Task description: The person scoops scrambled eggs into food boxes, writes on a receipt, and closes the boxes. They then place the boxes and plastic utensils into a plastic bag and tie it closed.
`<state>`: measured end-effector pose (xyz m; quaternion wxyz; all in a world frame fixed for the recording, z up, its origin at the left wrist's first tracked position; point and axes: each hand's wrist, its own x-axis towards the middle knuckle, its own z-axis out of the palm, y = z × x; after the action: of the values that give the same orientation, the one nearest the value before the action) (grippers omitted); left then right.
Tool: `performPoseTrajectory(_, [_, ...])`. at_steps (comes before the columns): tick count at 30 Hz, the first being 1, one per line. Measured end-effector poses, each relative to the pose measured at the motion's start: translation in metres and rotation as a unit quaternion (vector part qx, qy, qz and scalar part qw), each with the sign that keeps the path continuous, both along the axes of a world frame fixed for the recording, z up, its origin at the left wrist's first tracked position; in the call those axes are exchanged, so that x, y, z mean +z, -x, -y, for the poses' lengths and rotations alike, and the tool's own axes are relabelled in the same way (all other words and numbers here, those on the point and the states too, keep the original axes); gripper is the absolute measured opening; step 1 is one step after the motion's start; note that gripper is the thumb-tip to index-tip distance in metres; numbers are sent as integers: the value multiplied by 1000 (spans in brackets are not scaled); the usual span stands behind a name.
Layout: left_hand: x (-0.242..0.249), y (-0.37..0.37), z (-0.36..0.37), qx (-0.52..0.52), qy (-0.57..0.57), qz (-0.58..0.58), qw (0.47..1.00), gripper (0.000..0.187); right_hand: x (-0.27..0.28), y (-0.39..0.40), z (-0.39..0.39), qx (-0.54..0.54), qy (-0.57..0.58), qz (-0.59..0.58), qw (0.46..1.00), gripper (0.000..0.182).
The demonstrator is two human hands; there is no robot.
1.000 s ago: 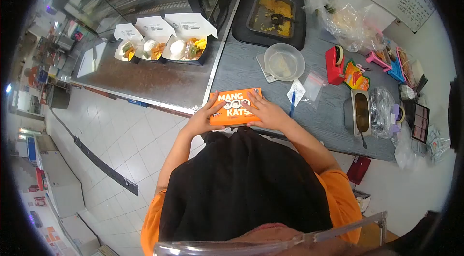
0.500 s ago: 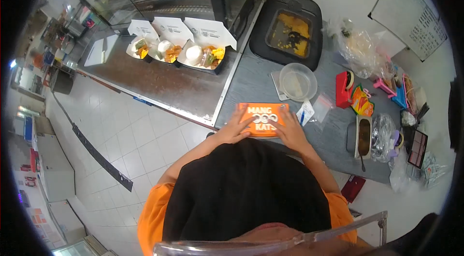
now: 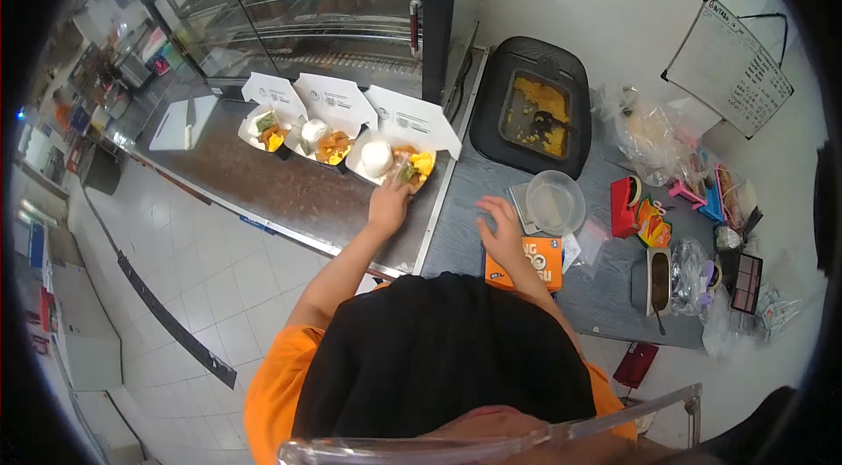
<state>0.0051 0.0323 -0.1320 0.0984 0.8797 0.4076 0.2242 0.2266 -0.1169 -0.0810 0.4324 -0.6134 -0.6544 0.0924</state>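
Observation:
Three open takeaway boxes stand in a row on the brown counter. The rightmost takeaway box [image 3: 447,137] holds a ball of rice, yellow egg pieces and brown meat, its white lid folded back. My left hand [image 3: 389,203] is at its front edge, fingers stretched over the rim by the food. Closer to me, a closed orange box [image 3: 544,270] with white lettering lies on the grey table. My right hand [image 3: 502,232] hovers over its left part, fingers apart with nothing in them, and hides some of the lettering.
A black electric pan [image 3: 483,118] with yellow food and a black spoon stands at the back. A clear round tub [image 3: 561,202] sits on a scale. Farther right are a red tape dispenser [image 3: 622,207] and a metal container [image 3: 650,282]. A knife lies on a white board [image 3: 171,125].
Both hands have left the orange box's lid. My left hand moved forward and left to the rightmost takeaway box; my right hand lifted slightly. The view shifted, so things appear lower.

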Motion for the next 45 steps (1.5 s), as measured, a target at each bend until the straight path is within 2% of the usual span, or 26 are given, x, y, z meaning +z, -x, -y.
performPoseTrajectory(1, [7,1,9,-15,-26,33,999,12,-3,4,-14,-3,0,1,1000,34])
performPoseTrajectory(3, [19,3,29,-59,-40,86,994,13,-6,10,-40,-29,-54,7,998,50])
performPoseTrajectory(5, [17,6,46,-119,28,100,987,11,-2,11,-66,-54,-68,11,996,55])
performPoseTrajectory(7, [20,10,60,-198,135,165,957,8,8,17,-75,-77,-77,17,994,60])
performPoseTrajectory(9, [32,19,56,-163,133,204,956,9,30,33,-78,-150,-97,144,973,60])
performPoseTrajectory(10, [34,23,48,-126,124,240,955,10,20,39,-79,-92,-112,171,975,55])
performPoseTrajectory(11, [34,27,36,-127,128,240,954,10,16,49,-84,-93,-108,171,975,55])
performPoseTrajectory(13, [35,33,7,-12,56,226,972,13,9,71,-92,150,12,197,969,47])
performPoseTrajectory(14, [32,34,-7,-14,58,225,972,13,-1,79,-94,148,14,196,969,47])
performPoseTrajectory(16, [19,34,-34,-47,-22,155,987,17,-22,91,-95,132,45,261,955,34])
performPoseTrajectory(17, [13,32,-45,-49,-23,154,987,17,-19,93,-93,130,44,261,955,34])
performPoseTrajectory(19, [7,26,-58,-119,10,49,992,17,-14,91,-85,115,86,240,960,23])
performPoseTrajectory(20, [8,24,-60,-121,11,52,991,17,-15,89,-80,113,88,242,960,23])
performPoseTrajectory(22, [11,17,-63,-140,23,18,990,13,-18,82,-69,116,72,88,987,11])
performPoseTrajectory(26, [19,13,-66,-127,63,38,989,12,-15,78,-52,45,128,7,991,12])
performPoseTrajectory(28, [34,20,-59,-34,203,168,964,14,-9,79,-47,19,165,-141,976,6])
performPoseTrajectory(29, [44,25,-54,-39,206,165,964,14,-13,77,-46,14,166,-144,975,6])
performPoseTrajectory(31, [59,36,-47,-121,275,246,921,14,-25,71,-48,-2,120,-173,978,14])
performPoseTrajectory(32, [53,43,-44,-124,276,244,921,14,-32,70,-50,-6,119,-175,977,14])
performPoseTrajectory(34, [33,60,-39,-299,182,158,923,18,-39,69,-56,19,126,-248,960,18])
performPoseTrajectory(38, [22,86,-33,-350,113,73,927,20,-29,82,-77,31,222,-343,912,32])
performPoseTrajectory(39, [23,89,-34,-298,103,97,944,21,-28,89,-83,-35,124,-139,982,42])
performPoseTrajectory(40, [24,93,-35,-245,93,120,958,21,-26,93,-88,-101,17,74,992,52])
performPoseTrajectory(41, [24,92,-40,-244,93,117,958,21,-8,98,-91,-101,17,71,992,52])
performPoseTrajectory(43, [23,83,-57,-80,-41,189,978,32,26,100,-98,-242,-5,159,957,68])
performPoseTrajectory(45, [30,71,-77,-35,-37,175,983,45,17,85,-112,-256,-6,120,959,72])
